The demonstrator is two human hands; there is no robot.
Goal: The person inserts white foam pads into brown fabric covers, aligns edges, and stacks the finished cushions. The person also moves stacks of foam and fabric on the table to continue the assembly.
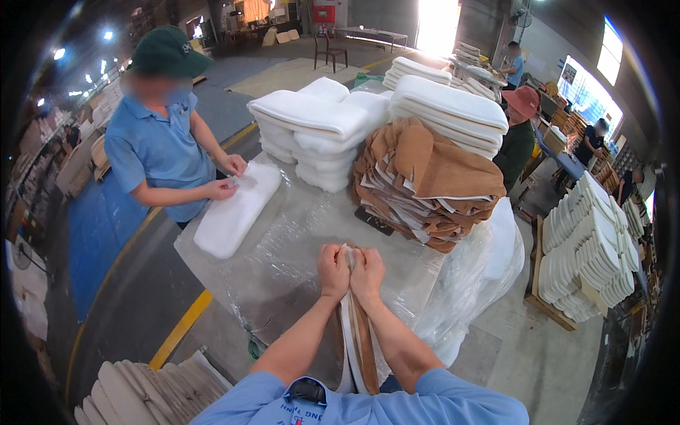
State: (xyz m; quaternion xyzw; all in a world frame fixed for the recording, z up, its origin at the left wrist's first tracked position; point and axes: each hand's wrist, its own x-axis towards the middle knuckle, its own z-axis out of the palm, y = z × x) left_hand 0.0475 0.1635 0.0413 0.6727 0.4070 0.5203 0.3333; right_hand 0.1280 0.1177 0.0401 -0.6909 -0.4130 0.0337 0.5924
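Both hands clamp the top end of a long brown and white fabric cover [358, 340] at the near edge of a plastic-wrapped table [283, 248]: the left hand [333, 270] and the right hand [367, 273] are closed on it side by side, knuckles touching, with a scrap of white showing between the thumbs. From the grip the cover hangs down toward the wearer's blue shirt, between the two forearms.

Across the table, a co-worker in a blue shirt and green cap [166, 51] presses both hands (one laid over the other end) on a white foam pad [230, 212] lying flat on the plastic. Behind it rise stacks of folded white foam pads [319, 127], and just beside them a tall heap of brown covers [425, 184] with more white foam on top. More foam pieces stand on a pallet [591, 248] at right, well apart from the table.
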